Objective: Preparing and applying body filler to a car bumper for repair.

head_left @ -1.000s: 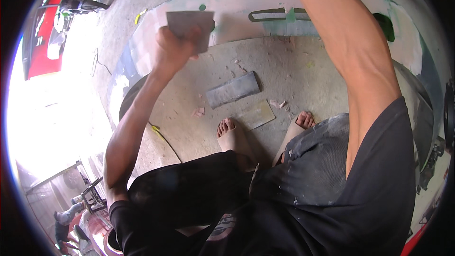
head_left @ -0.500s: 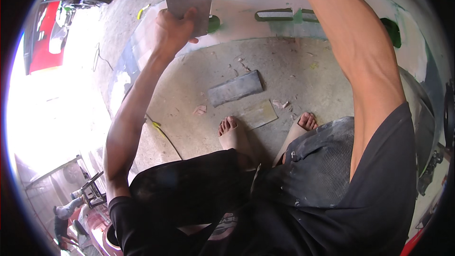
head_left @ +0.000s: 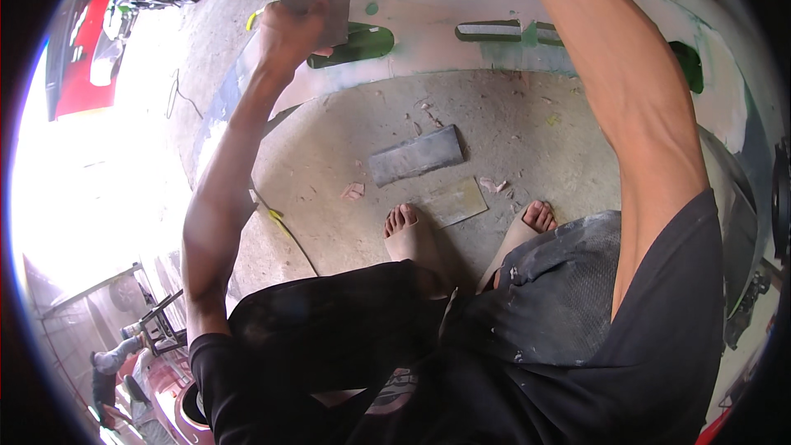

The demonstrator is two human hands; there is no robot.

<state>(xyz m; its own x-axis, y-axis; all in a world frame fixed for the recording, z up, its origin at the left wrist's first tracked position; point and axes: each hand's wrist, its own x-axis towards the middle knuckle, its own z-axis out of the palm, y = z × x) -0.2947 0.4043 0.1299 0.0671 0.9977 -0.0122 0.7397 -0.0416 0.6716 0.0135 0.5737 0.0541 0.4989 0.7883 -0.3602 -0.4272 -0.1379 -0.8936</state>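
My left hand [head_left: 287, 33] is raised in front of me and grips a flat grey metal scraper plate [head_left: 317, 2], held against a long pale curved body panel [head_left: 461, 8] with green patches and slots. My right forearm [head_left: 626, 91] reaches up past the top edge of the view; the right hand itself is out of sight. My bare feet [head_left: 412, 235] stand on the concrete floor below the panel.
Two flat metal plates lie on the floor: a dark grey plate [head_left: 416, 155] and a yellowish plate [head_left: 453, 202], with putty scraps around. A red vehicle [head_left: 82, 58] stands at the far left. Another person [head_left: 107, 367] crouches at the lower left by a metal stand.
My left hand has moved the scraper plate up and a little left along the panel. My right arm stays raised.
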